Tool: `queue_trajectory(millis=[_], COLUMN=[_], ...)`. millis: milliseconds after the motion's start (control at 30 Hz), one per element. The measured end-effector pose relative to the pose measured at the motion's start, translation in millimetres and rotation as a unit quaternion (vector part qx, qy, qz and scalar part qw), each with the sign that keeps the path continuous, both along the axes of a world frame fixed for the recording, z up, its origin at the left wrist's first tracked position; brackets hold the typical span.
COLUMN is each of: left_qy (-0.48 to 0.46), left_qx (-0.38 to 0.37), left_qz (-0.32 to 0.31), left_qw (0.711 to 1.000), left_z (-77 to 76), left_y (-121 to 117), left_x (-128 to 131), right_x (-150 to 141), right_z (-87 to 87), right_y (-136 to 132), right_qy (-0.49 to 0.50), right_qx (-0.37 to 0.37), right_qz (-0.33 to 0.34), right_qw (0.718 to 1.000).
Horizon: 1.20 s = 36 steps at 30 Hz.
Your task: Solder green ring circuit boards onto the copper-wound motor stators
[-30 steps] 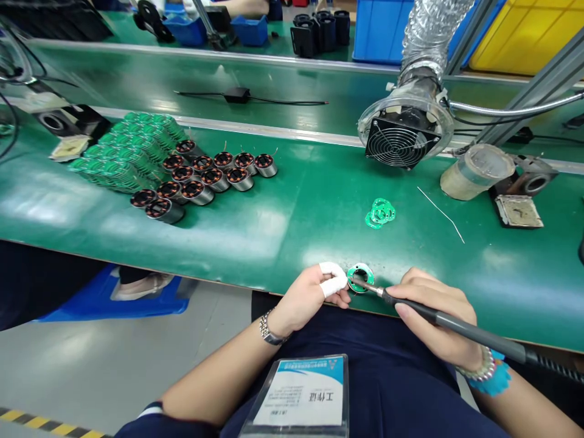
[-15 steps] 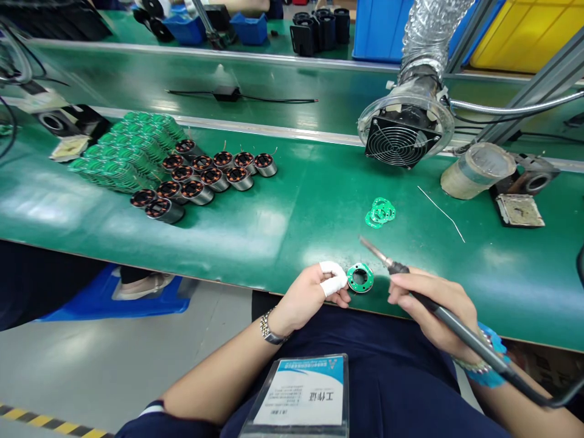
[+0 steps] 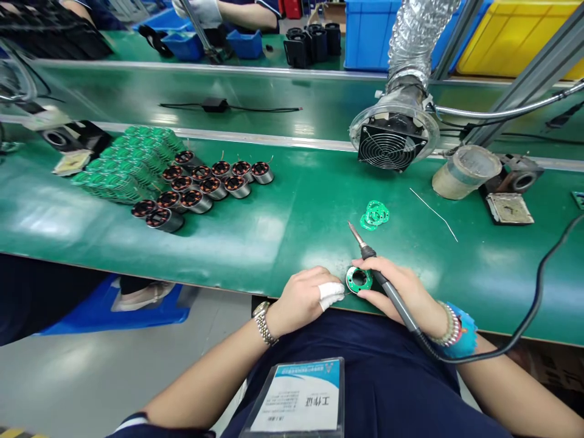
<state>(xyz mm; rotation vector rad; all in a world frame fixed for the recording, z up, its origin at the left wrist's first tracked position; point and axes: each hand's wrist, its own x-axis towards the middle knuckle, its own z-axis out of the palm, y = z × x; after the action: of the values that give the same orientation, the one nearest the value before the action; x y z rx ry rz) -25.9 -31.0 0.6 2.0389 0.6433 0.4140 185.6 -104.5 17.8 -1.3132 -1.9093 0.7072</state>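
Observation:
At the bench's front edge sits a motor stator (image 3: 350, 278) topped by a ring-shaped green circuit board (image 3: 367, 281). My right hand (image 3: 406, 291) spans it with thumb and forefinger touching its right side. The same hand keeps a soldering iron (image 3: 396, 299) in its grip, the tip pointing up and away, off the board. On the stator's left, my left hand (image 3: 306, 294) is closed in a pinch, with white covers on two fingers. A thin wire (image 3: 348, 294) runs between these fingertips and the stator; its end is hidden.
Loose ring boards (image 3: 376, 214) lie ahead. Several copper-wound stators (image 3: 197, 199) and stacked green boards (image 3: 130, 161) stand left. A fume fan (image 3: 387, 148) hangs above the bench near a round tub (image 3: 465, 173), a sponge holder (image 3: 510, 208) and solder wire (image 3: 433, 213). A co-worker's gloved hand (image 3: 205, 12) is across.
My right hand has moved left onto the stator, still holding the soldering iron. The left fingers have shifted from the stator's side to the wire at its lower left. The view has tilted slightly.

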Motion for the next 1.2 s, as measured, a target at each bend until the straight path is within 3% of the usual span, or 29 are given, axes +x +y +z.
queue_trajectory(millis=[67, 167, 333, 400, 600, 967, 1100, 1200], left_qy=[-0.016, -0.051, -0.071, -0.069, -0.065, -0.083, -0.067, -0.061], left_qx=[-0.020, -0.104, -0.318, -0.363, -0.379, -0.386, -0.392, -0.397], left_qz=[-0.003, 0.066, 0.126, 0.128, 0.125, 0.139, 0.138, 0.142], left_qw=[1.000, 0.991, 0.937, 0.920, 0.914, 0.908, 0.907, 0.905], left_z=[2.0, 7.6, 15.0, 16.3, 14.3, 10.9, 7.6, 8.2], left_y=[-3, -10, -15, -14, -12, -21, -20, -19], left_x=[4, 13, 27, 29, 29, 20, 20, 21], right_x=[-4, -10, -15, -15, -20, -23, -16, -5], right_z=[-4.3, -8.1, -2.0, 3.2, 12.4, 5.1, 13.2, 22.8], right_y=[-5, -10, -12, -9, 1, -6, -15, -22], right_qy=[0.008, 0.011, 0.001, 0.006, 0.019, -0.030, 0.003, 0.021], right_qx=[0.008, 0.029, 0.063, 0.082, 0.119, 0.121, 0.100, 0.097], right_qz=[-0.027, -0.066, -0.076, -0.072, -0.054, -0.039, -0.082, -0.077], right_qw=[1.000, 0.997, 0.995, 0.994, 0.991, 0.991, 0.992, 0.992])
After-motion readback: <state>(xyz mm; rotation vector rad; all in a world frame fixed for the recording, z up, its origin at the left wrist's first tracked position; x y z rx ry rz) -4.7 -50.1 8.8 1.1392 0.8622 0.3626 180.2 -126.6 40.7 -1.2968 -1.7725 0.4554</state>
